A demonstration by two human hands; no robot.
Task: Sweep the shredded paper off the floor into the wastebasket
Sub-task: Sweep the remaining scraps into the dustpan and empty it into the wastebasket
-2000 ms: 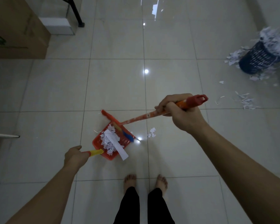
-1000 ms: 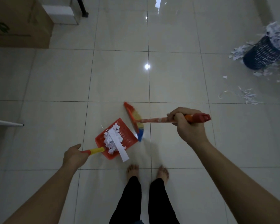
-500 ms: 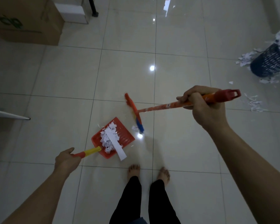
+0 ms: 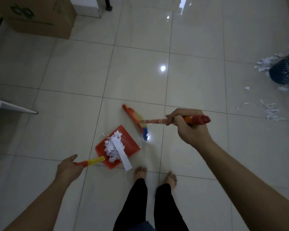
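Glossy pale square floor tiles [image 4: 133, 77], thin dark grout lines, ceiling lights mirrored as bright spots. Upper left of the frame: brown cardboard box [image 4: 38, 15], green print on its side, flat on the tiles. Left edge, mid-height: corner of a thin white panel [image 4: 10, 108], its nature unclear. Far right, upper half: dark blue wastebasket [image 4: 284, 70] of perforated mesh, cut off by the frame edge. Around its base: loose white shredded paper [image 4: 264, 62], curled strips and torn flakes; more thin strips lower right of the basket, well apart from the dustpan. Lower centre: two legs in black trousers, bare feet [image 4: 140, 172] flat on the tiles. Centre of the frame: red plastic dustpan [image 4: 132, 145], slotted rectangular tray, yellow-and-red handle pointing lower left. Heaped inside: crumpled white shreds [image 4: 111, 150] plus one long flat strip hanging over the near rim. Just right of the pan, apart from it: small broom [image 4: 137, 120], red head with yellow and blue bristles, patterned orange stick running right to a red loop end. Right hand [image 4: 188, 125], centre right, fingers curled tightly round the stick near its red end. Left hand [image 4: 68, 167], lower left, gripping the dustpan handle's red tip, thumb laid along the top.
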